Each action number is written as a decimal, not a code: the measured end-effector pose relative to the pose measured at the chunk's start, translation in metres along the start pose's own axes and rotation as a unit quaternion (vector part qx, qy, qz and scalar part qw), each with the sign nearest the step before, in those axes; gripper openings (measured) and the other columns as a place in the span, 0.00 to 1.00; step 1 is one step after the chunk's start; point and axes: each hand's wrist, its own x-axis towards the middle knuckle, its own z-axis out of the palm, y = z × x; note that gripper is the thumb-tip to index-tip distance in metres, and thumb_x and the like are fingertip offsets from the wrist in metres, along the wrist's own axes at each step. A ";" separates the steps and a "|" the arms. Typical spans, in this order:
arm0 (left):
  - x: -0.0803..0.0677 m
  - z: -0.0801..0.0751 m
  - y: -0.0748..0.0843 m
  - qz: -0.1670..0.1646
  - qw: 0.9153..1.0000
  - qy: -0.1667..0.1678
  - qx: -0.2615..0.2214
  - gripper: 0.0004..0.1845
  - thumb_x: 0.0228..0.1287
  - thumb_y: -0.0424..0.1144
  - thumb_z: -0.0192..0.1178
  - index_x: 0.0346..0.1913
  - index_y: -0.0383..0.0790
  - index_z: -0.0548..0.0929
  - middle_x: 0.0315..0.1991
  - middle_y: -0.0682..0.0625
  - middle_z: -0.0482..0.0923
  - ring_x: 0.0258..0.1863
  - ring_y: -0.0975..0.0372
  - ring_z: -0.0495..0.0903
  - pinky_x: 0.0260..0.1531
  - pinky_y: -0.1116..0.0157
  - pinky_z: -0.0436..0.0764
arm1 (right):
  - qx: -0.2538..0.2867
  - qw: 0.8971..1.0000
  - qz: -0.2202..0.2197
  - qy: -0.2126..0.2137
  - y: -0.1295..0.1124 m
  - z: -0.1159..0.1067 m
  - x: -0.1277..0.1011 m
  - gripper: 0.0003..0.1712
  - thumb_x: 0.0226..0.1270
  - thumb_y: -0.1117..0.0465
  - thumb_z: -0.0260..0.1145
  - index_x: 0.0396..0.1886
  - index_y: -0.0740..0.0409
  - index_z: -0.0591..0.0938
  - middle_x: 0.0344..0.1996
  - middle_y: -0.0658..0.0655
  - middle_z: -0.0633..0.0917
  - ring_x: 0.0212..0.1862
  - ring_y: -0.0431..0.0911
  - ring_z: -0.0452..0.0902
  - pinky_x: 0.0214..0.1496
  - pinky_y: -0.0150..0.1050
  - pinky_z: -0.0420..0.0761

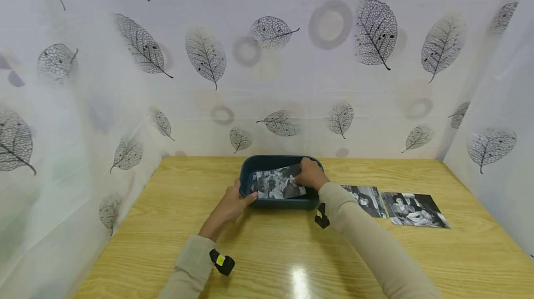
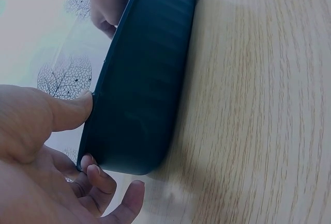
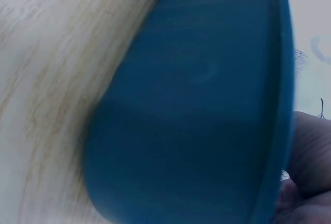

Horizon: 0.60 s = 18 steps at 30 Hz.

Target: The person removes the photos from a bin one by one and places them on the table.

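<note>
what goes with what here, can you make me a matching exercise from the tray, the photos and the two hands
Things:
1. left hand
2. right hand
3. dark teal tray
4. two loose photos

Places:
a. flat on the table, to the right of the tray
b. on the photo in the tray
c. at the tray's left end
d. on the wooden table, between the hands

Pairs: 1-c, 2-b, 3-d, 4-a

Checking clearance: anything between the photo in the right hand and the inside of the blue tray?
Nothing visible. The right hand holds the black-and-white photo right over the dark blue tray, already at its opening. The left hand touches the tray's left end, outside the rim. The tray floor under the photo is hidden.
</note>
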 end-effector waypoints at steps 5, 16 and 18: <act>-0.001 0.000 0.001 0.004 1.000 0.001 0.001 0.46 0.77 0.45 0.57 0.79 0.27 0.39 0.78 0.25 0.40 0.76 0.37 0.48 0.72 0.41 0.53 | -0.021 1.000 -0.019 0.002 0.002 -0.005 0.004 0.13 0.64 0.64 0.70 0.34 0.63 0.72 0.31 0.59 0.76 0.33 0.52 0.73 0.37 0.46 0.73; -0.001 0.000 0.001 0.005 1.000 -0.001 0.001 0.46 0.77 0.44 0.57 0.79 0.26 0.38 0.78 0.25 0.39 0.76 0.36 0.48 0.72 0.41 0.53 | 0.032 0.999 -0.038 0.013 -0.005 -0.027 -0.008 0.16 0.64 0.65 0.70 0.44 0.70 0.76 0.40 0.66 0.80 0.35 0.52 0.78 0.39 0.47 0.80; 0.000 -0.001 0.001 0.004 1.000 -0.001 0.003 0.46 0.77 0.44 0.57 0.79 0.27 0.38 0.78 0.25 0.39 0.76 0.36 0.48 0.72 0.41 0.53 | 0.052 0.998 -0.031 0.004 -0.007 -0.031 -0.010 0.19 0.65 0.66 0.70 0.49 0.72 0.75 0.45 0.68 0.80 0.35 0.52 0.80 0.37 0.46 0.83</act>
